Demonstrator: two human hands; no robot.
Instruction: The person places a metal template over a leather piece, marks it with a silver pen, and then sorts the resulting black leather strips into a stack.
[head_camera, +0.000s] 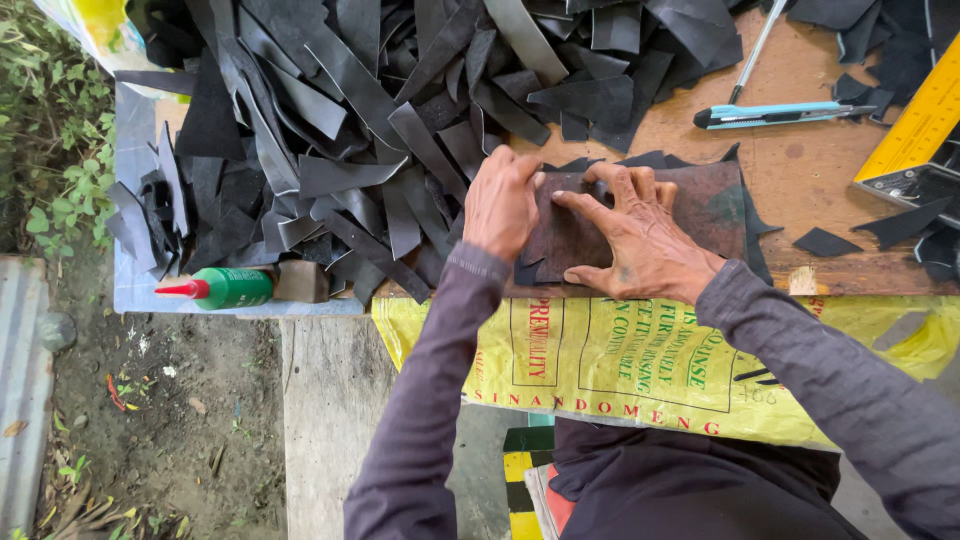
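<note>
A dark brown flat piece of leather (560, 235) lies on the wooden table's front edge, on top of a larger worn dark slab (712, 205). My left hand (503, 203) curls over the piece's left edge, fingers bent down on it. To its right, my right hand (640, 235) lies spread on the same piece, fingers pressing it flat. Both sleeves are dark grey.
A big heap of black strips and offcuts (370, 110) covers the table's left and back. A green glue bottle with a red tip (222, 288) lies at the front left. A blue utility knife (770, 114) and a yellow ruler (915, 125) lie at the right. A yellow sack (620, 365) hangs below.
</note>
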